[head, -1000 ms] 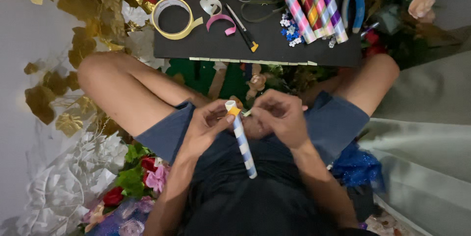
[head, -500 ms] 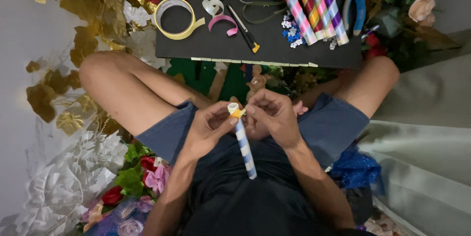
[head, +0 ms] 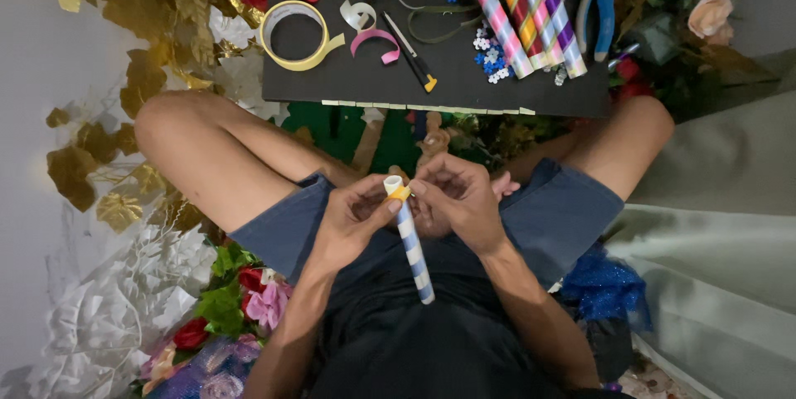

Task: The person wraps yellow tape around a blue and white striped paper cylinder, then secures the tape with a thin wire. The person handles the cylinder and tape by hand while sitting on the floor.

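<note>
The left hand [head: 352, 221] and right hand [head: 456, 200] are both pinching the top of a blue-and-white striped paper tube [head: 410, 241], fingers curled around its yellow band [head: 400, 194].

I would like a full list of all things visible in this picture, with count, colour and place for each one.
striped tube: one, blue and white with a yellow band near the top, between both hands
black board: one, ahead of the knees
tape roll: one, yellowish, left on the board
striped tubes: several, mixed colours, right on the board
pliers: one, blue handles, right edge of the board
small flowers: a cluster, white and blue, beside the tubes
gold leaves: many, left side
artificial flowers: several, red and pink, lower left
left hand: holds the tube
right hand: pinches the tube's top
</note>
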